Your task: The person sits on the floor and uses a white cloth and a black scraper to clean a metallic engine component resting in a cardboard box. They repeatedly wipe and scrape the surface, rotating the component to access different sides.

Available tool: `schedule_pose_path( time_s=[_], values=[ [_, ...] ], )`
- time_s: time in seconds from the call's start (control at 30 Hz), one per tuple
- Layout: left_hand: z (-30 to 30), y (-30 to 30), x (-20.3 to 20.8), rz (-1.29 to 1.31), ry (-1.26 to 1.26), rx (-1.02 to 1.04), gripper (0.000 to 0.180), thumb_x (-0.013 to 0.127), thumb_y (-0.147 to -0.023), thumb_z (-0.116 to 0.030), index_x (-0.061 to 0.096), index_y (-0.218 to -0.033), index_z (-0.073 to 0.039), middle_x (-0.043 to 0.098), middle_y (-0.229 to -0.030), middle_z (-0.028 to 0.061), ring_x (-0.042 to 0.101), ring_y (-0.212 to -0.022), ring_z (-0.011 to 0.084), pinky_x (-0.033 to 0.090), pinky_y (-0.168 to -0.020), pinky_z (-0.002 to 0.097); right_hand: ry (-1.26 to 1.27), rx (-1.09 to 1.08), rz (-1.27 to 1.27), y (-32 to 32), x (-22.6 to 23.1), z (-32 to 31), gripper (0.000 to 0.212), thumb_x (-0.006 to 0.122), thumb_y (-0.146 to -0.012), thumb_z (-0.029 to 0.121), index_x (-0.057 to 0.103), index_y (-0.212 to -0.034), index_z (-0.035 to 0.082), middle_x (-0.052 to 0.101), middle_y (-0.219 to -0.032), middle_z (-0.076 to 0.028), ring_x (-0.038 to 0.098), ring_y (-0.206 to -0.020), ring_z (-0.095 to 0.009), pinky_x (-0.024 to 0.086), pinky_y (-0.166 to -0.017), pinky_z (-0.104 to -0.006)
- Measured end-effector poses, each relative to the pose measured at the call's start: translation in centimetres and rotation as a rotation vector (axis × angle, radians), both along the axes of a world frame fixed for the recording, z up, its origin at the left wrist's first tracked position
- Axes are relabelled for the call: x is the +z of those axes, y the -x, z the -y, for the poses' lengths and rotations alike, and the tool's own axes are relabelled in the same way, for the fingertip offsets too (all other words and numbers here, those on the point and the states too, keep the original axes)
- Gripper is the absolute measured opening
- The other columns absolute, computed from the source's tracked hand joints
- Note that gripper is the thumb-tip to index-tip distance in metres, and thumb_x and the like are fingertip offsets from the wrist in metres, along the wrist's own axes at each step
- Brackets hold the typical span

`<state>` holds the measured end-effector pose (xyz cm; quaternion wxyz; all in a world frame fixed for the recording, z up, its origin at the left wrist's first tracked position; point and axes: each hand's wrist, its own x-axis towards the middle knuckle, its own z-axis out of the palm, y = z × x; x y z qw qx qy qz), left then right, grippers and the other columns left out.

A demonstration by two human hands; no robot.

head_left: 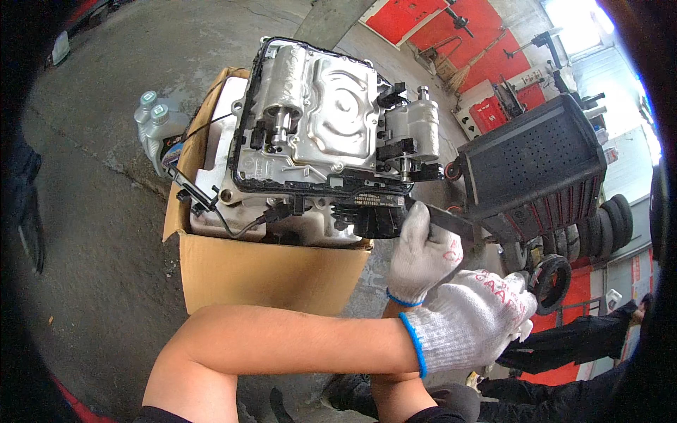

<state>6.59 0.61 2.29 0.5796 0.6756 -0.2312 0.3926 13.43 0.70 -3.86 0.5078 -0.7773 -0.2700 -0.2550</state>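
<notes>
Nearest to me, my left forearm [296, 342] crosses over my right. My left hand [469, 321], in a white knit glove with a blue cuff, is at the lower right; its fingers are curled inward, and I cannot tell whether they grasp anything. My right hand [425, 255], gloved alike, is just beyond it, thumb and fingers closed on a dark flat bar [455, 224]. The bar is at the front right corner of the silver metal unit [342, 116]; its long axis slants from that corner down to the right, the visible end pointing away from the unit.

Container: an open cardboard carton [275, 275], holding a pale metal housing [211, 173] that rises above its rim. The unit sits above the housing, stamped plate facing up, black edging around it. Its left cylinder [288, 77] has its long axis running roughly away from me. A black cable [243, 229] loops along the front.

Left of the carton, two grey bottles [161, 130] stand on the floor [106, 296], upright and capped; contents not visible. To the right, a black cart [529, 158] bears a perforated top tray. Farther right, tyres [617, 220] stand in a row.
</notes>
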Motion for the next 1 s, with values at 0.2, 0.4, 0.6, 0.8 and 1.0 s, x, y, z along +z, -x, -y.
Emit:
schedule_pose_path(
  time_s=[0.2,0.4,0.6,0.8,1.0],
  values=[
    [0.3,0.3,0.1,0.027,0.017,0.037,0.026,0.069,-0.083,-0.028,0.067,-0.101,-0.008,0.066,-0.090,0.0153,0.068,-0.079,0.0327,0.055,-0.067,0.0427,0.247,0.081,0.429,0.1,-1.0,0.3,0.009,0.075,-0.079,0.003,0.073,-0.087,0.006,0.067,-0.078,-0.009,0.062,-0.072,-0.028,0.049,-0.073,-0.0396],
    [-0.1,0.5,0.5,-0.016,-0.016,-0.003,0.027,0.068,-0.083,-0.027,0.066,-0.101,-0.008,0.064,-0.089,0.0137,0.068,-0.078,0.0311,0.054,-0.065,0.0420,0.356,0.072,0.492,0.2,-1.0,0.1,0.012,0.075,-0.081,0.004,0.072,-0.093,0.008,0.066,-0.082,-0.008,0.061,-0.077,-0.027,0.048,-0.072,-0.0392],
    [0.3,0.4,0.4,-0.026,-0.021,-0.006,0.025,0.067,-0.084,-0.027,0.066,-0.101,-0.009,0.063,-0.088,0.0126,0.068,-0.077,0.0305,0.054,-0.064,0.0412,0.372,0.070,0.497,0.3,-0.9,-0.4,0.015,0.077,-0.081,0.010,0.071,-0.094,0.012,0.064,-0.081,-0.007,0.060,-0.077,-0.029,0.046,-0.073,-0.0411],
    [0.2,0.3,0.5,-0.044,-0.043,-0.016,0.024,0.067,-0.084,-0.026,0.065,-0.100,-0.009,0.063,-0.088,0.0123,0.068,-0.078,0.0302,0.054,-0.064,0.0414,0.386,0.039,0.469,0.7,-0.7,-0.9,0.006,0.074,-0.081,0.004,0.072,-0.086,0.006,0.064,-0.077,-0.009,0.060,-0.073,-0.027,0.047,-0.071,-0.0382],
    [0.2,0.3,0.3,-0.046,-0.063,-0.008,0.025,0.066,-0.085,-0.027,0.066,-0.102,-0.009,0.064,-0.089,0.0127,0.069,-0.078,0.0297,0.054,-0.064,0.0417,0.387,-0.048,0.548,0.8,-0.8,-1.3,0.003,0.073,-0.080,0.001,0.071,-0.079,0.003,0.065,-0.074,-0.010,0.060,-0.072,-0.029,0.047,-0.073,-0.0398]
  ],
)
